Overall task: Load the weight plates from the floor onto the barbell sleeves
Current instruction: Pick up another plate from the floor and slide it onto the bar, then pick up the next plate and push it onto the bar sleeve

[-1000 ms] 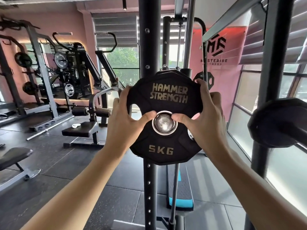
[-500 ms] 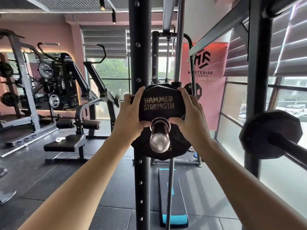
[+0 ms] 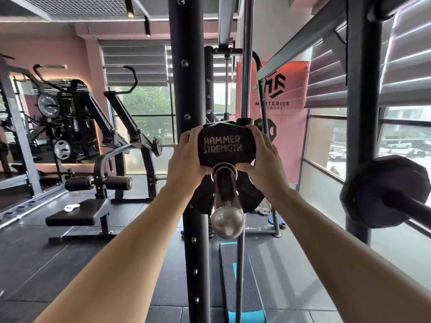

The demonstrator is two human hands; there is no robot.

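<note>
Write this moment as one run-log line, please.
step: plate on sleeve | left hand: grips plate | right hand: grips plate

The weight plate [image 3: 224, 145] is black with gold letters (they say HAMMER STRENGTH). The barbell sleeve [image 3: 227, 217] is shiny silver. The far wall [image 3: 46, 54] is pink.

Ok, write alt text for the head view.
Both hands, left hand and right hand, grip a black Hammer Strength weight plate threaded onto a chrome barbell sleeve pointing at the camera. A black rack upright stands behind; gym machines fill the left.
</note>
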